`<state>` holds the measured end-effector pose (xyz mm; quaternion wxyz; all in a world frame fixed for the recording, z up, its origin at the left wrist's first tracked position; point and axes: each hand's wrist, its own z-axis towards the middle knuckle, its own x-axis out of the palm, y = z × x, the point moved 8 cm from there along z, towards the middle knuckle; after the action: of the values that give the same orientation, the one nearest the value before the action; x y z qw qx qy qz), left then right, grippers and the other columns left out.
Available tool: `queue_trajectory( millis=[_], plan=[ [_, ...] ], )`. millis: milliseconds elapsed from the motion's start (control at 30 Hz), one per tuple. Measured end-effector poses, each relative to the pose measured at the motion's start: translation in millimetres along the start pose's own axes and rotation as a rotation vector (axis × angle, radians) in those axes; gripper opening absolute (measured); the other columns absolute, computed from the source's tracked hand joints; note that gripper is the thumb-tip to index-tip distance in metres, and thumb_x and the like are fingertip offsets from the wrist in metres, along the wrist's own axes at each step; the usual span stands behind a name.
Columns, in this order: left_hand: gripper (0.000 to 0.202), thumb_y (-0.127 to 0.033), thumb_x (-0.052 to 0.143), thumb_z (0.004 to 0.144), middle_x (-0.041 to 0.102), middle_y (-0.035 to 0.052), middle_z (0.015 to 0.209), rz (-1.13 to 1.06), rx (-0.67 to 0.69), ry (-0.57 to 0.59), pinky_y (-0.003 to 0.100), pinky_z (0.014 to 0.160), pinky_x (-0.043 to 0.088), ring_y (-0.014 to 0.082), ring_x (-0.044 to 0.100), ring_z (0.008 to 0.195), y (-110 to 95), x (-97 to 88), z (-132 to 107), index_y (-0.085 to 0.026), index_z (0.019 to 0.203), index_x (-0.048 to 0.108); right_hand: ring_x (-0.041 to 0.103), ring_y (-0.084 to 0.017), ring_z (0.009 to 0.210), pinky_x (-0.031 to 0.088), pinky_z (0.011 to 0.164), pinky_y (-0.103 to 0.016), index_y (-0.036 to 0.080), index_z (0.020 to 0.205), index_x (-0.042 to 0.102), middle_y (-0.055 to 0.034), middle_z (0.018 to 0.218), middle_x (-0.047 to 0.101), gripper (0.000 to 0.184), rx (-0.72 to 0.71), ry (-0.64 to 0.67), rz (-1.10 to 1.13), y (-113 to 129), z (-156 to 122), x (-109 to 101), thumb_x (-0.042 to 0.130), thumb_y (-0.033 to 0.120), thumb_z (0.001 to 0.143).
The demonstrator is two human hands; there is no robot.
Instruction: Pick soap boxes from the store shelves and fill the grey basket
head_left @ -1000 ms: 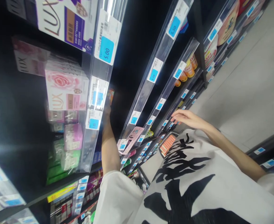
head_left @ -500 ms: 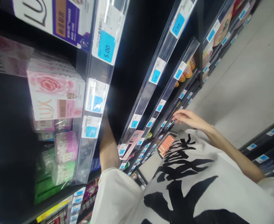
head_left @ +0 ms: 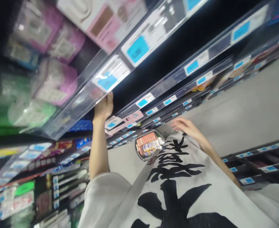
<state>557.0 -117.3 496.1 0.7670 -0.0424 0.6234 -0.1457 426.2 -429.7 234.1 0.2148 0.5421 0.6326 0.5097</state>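
My left hand (head_left: pixel 103 109) reaches up under the clear price rail (head_left: pixel 82 101) of a shelf. Its thumb shows; the rail hides or blurs the other fingers, so I cannot tell whether anything is in them. Above the rail sits a pink-and-white LUX soap box (head_left: pixel 106 25), cut off by the top edge. Pink wrapped packs (head_left: pixel 56 79) are on the shelf to the left of the rail. My right hand (head_left: pixel 187 127) hangs in front of my shirt, fingers apart and loosely bent, holding nothing.
Below, a dark-rimmed shopping basket (head_left: pixel 136 148) holds orange and other packets. Lower shelves with blue price tags (head_left: pixel 142 103) run along the aisle. A pink strip (head_left: pixel 125 123) juts from one rail. More shelves (head_left: pixel 260 166) stand across the grey floor (head_left: pixel 255 104).
My left hand, hidden deep in the shelf before, has come partly out below the rail. The view has turned and shifted, showing more of the basket and lower-left shelves. My right hand stays loosely open.
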Motion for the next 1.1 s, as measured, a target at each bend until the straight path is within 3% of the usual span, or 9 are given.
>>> queue_trajectory(
  millis=[100,200,267,300,400,467,567,833,1100],
  plan=[
    [0.056,-0.051,0.031,0.108,0.048,0.0105,0.158,0.003,-0.057,-0.093,0.049,0.13,0.02,0.0292,0.031,0.155,3.8,-8.9,-111.7,-0.021,0.151,0.05,0.073,-0.023,0.094,0.057,0.083,-0.036,0.026,0.109,0.066,-0.0079,0.111,0.076,0.041,0.051,0.13,-0.091,-7.9,13.1,26.6,0.068,0.059,0.085],
    [0.05,-0.044,0.028,0.109,0.056,0.0129,0.148,-0.074,-0.335,-0.277,0.046,0.122,0.036,0.0276,0.048,0.142,15.1,8.4,-238.9,-0.021,0.147,0.052,0.073,-0.021,0.092,0.056,0.081,-0.034,0.024,0.11,0.065,-0.0084,0.111,0.076,0.046,0.094,0.281,-0.173,-17.2,25.3,63.2,0.068,0.062,0.084],
    [0.046,-0.039,0.03,0.109,0.063,0.0146,0.137,-0.091,-0.593,-0.186,0.046,0.115,0.043,0.0278,0.055,0.131,26.1,55.2,-318.2,-0.02,0.14,0.057,0.072,-0.019,0.088,0.056,0.078,-0.032,0.022,0.108,0.064,-0.0083,0.109,0.076,0.047,0.143,0.372,-0.227,-27.2,31.3,90.5,0.069,0.061,0.084],
    [0.044,-0.038,0.034,0.108,0.065,0.0163,0.135,-0.095,-0.682,-0.041,0.048,0.114,0.044,0.0297,0.056,0.129,26.8,88.4,-353.0,-0.018,0.137,0.06,0.072,-0.019,0.087,0.056,0.077,-0.031,0.022,0.108,0.063,-0.0081,0.108,0.077,0.047,0.177,0.413,-0.255,-33.6,33.6,104.6,0.071,0.06,0.083],
    [0.033,-0.03,0.047,0.103,0.068,0.0152,0.132,-0.232,-0.729,0.361,0.05,0.116,0.041,0.0325,0.056,0.13,-0.9,184.1,-434.0,-0.019,0.122,0.071,0.072,-0.019,0.086,0.056,0.075,-0.03,0.023,0.11,0.064,-0.0077,0.107,0.077,0.047,0.298,0.531,-0.308,-58.5,36.5,149.1,0.076,0.055,0.079],
    [0.035,-0.028,0.046,0.103,0.069,0.0126,0.132,-0.443,-0.697,0.409,0.045,0.115,0.043,0.0288,0.058,0.128,-32.3,223.1,-463.0,-0.021,0.125,0.072,0.073,-0.02,0.091,0.057,0.078,-0.031,0.024,0.113,0.065,-0.0081,0.11,0.077,0.046,0.388,0.589,-0.298,-79.9,36.2,177.8,0.078,0.052,0.078],
    [0.041,-0.033,0.04,0.106,0.07,0.0116,0.132,-0.646,-0.784,0.326,0.037,0.11,0.049,0.0237,0.063,0.123,-58.1,247.3,-487.7,-0.022,0.137,0.065,0.073,-0.022,0.098,0.058,0.086,-0.033,0.024,0.111,0.068,-0.009,0.117,0.076,0.042,0.526,0.609,-0.27,-120.8,35.5,212.1,0.079,0.047,0.078],
    [0.055,-0.045,0.042,0.103,0.064,0.0192,0.141,-0.715,-1.198,0.368,0.049,0.113,0.043,0.0356,0.055,0.135,-24.0,286.8,-563.4,-0.016,0.148,0.054,0.067,-0.02,0.116,0.055,0.101,-0.033,0.024,0.107,0.067,-0.009,0.128,0.068,0.027,0.816,0.329,-0.351,-236.0,31.8,255.0,0.067,0.041,0.087],
    [0.073,-0.063,0.024,0.101,0.063,0.0149,0.145,-1.017,-1.315,0.603,0.042,0.111,0.046,0.0331,0.062,0.132,-5.6,345.7,-642.4,-0.017,0.145,0.06,0.06,-0.019,0.127,0.054,0.099,-0.028,0.025,0.115,0.06,-0.0095,0.132,0.062,0.042,0.701,0.211,-0.634,-288.7,47.3,282.0,0.059,0.055,0.085]
  ],
)
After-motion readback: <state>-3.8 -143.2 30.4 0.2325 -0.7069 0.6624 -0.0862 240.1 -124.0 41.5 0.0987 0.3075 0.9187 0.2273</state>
